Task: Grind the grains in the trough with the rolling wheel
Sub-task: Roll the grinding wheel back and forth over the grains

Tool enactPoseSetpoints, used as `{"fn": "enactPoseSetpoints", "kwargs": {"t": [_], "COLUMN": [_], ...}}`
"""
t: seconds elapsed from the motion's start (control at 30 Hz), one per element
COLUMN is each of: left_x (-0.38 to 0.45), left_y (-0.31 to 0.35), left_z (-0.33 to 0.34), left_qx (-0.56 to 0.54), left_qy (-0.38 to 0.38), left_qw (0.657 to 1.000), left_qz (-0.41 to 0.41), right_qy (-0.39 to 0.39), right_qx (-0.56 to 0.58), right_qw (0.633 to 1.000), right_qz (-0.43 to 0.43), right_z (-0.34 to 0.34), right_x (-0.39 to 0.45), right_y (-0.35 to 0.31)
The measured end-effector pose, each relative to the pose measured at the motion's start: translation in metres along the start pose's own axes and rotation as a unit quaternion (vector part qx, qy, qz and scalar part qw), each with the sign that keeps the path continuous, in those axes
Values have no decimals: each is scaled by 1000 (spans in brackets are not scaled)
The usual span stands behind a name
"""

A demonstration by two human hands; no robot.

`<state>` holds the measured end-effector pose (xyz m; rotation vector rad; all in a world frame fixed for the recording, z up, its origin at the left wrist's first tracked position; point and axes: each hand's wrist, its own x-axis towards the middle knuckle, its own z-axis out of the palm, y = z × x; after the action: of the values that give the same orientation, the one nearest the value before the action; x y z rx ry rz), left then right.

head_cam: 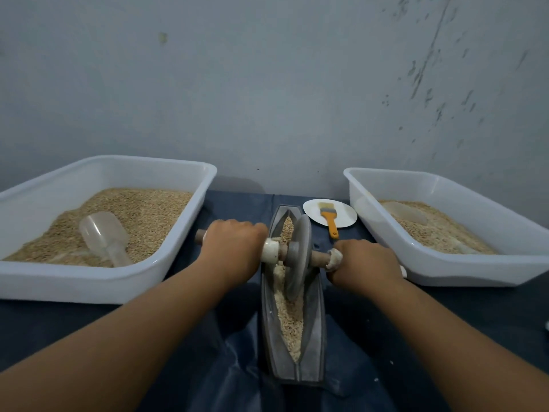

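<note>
Left grip, right grip clasp axle; wheel between.

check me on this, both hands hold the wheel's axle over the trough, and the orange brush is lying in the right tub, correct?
Not quite. The head view shows the orange-handled brush lying on the small white plate between the trough and the right tub, not in the tub. The rest holds: the left hand and right hand each hold the axle of the rolling wheel over the trough.

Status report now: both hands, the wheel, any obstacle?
Left hand and right hand grip the axle. Wheel stands in trough, on grains. Nothing blocks it.
</note>
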<state>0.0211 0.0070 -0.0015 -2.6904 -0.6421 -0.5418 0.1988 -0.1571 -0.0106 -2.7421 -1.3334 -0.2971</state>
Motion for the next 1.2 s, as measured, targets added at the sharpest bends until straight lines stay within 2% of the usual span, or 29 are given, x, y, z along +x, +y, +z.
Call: {"fn": "enactPoseSetpoints", "kwargs": {"t": [0.3, 0.5, 0.67, 0.87, 1.1, 1.2], "left_x": [-19, -48, -69, -34, 30, 50], "left_y": [9, 10, 5, 7, -10, -17], "left_z": [-20, -44, -49, -25, 6, 11], "left_qx": [27, 6, -30, 2, -48, -55], "left_qy": [-26, -42, -70, -77, -120, -111], "left_qw": [999, 999, 997, 996, 989, 990], "left_qz": [18, 23, -10, -50, -68, -73], "right_qy": [-45, -99, -58, -79, -24, 1], "right_qx": [12, 23, -35, -30, -26, -34], "right_qw": [999, 994, 995, 996, 999, 999], "right_qz": [6, -45, -77, -30, -25, -33], "right_z": [-10, -39, -56, -32, -17, -17], "right_x": [-31, -67, -80, -37, 38, 62], "right_y": [-2, -1, -2, -8, -2, 3]}}
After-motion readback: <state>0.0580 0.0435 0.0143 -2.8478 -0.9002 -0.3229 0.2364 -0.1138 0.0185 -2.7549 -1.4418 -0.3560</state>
